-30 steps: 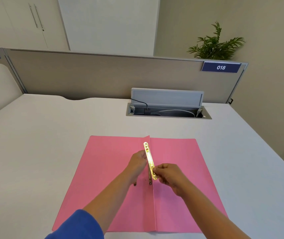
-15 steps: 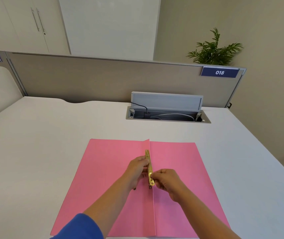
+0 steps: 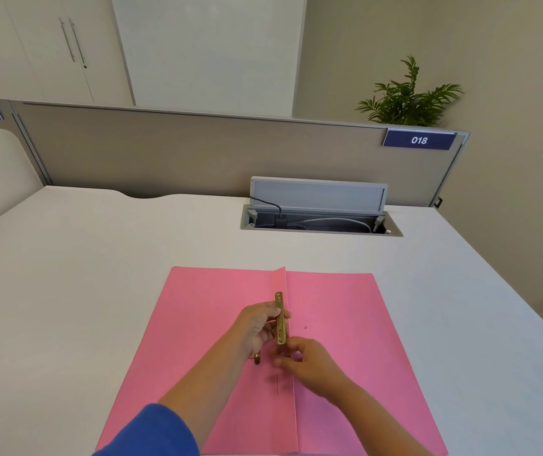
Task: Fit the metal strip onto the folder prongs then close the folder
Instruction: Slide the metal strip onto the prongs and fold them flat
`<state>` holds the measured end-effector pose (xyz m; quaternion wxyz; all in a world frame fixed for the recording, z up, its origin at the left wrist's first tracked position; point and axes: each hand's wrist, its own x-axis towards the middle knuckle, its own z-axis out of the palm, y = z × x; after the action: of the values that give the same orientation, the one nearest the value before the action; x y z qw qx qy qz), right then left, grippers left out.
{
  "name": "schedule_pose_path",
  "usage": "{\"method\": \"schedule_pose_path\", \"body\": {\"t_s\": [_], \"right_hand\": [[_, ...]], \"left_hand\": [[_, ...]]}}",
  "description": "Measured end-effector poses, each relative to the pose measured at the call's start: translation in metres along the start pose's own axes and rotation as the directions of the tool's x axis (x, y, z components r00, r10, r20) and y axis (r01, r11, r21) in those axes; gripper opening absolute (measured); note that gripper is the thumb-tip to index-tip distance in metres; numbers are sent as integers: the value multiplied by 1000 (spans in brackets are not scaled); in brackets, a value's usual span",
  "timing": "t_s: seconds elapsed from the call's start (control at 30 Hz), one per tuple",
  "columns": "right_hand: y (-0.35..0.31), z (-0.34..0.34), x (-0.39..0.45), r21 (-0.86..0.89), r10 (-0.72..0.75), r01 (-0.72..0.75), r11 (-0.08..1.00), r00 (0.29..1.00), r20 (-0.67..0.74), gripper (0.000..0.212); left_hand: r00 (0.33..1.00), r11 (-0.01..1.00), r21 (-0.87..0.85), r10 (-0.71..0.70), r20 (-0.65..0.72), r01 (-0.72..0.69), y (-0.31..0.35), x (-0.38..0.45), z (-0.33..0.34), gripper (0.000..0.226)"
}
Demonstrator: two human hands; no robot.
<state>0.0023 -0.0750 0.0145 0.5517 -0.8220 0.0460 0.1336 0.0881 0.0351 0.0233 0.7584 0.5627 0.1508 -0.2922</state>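
We look down at a pink folder (image 3: 336,324) lying open and flat on a pale worktop (image 3: 99,274), its centre crease running away from us. Our left hand (image 3: 257,324) rests on the left half of the folder, just beside the crease, with a blue sleeve (image 3: 151,432) showing at the bottom edge of the view. The fingers (image 3: 275,311) of that hand are clamped on a thin brass-coloured metal strip (image 3: 280,319), holding it around its middle. The strip stands on edge along the crease, its far end reaching beyond the fingers and its near end pointing towards our right hand (image 3: 309,360).

The right hand sits just nearer to us than the strip's near end, astride the crease. Its fingers (image 3: 291,345) are curled together as if pinching something small against the folder, but we cannot tell what, if anything, they hold. Just left of these fingers, below the left palm, a small round brass piece (image 3: 257,358) lies on the folder. A little right of the strip, a small dark hole (image 3: 305,327) marks the right half.

Well beyond both hands, a cable box (image 3: 319,218) is sunk into the worktop with its lid raised. Behind it stands a beige partition (image 3: 165,153) with a blue label (image 3: 419,140) reading 018, and a green plant (image 3: 408,97) rises behind that.
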Motion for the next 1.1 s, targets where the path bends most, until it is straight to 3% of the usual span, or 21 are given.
{"method": "schedule_pose_path", "body": {"t_s": [0.27,0.7,0.87,1.0,1.1], "right_hand": [[9,1,10,-54,-54,46,997,987,-152,36],[15,4,21,-156,-45,14,988,980,-193,32],[16,3,20,-157,-25,-5,988,981,-190,22],[14,2,17,-144,-19,-10,989,980,-197,32],[13,1,13,-102,-12,-7,995,983,-185,26]], "left_hand": [[1000,999,30,-12,4,12,-2,2,-1,21],[1000,997,77,6,-3,-5,-3,0,3,29],[1000,996,85,-3,-8,4,-6,1,2,34],[1000,996,88,-1,-8,2,-6,-1,3,34],[1000,995,101,7,-11,-6,-8,-1,3,34]]}}
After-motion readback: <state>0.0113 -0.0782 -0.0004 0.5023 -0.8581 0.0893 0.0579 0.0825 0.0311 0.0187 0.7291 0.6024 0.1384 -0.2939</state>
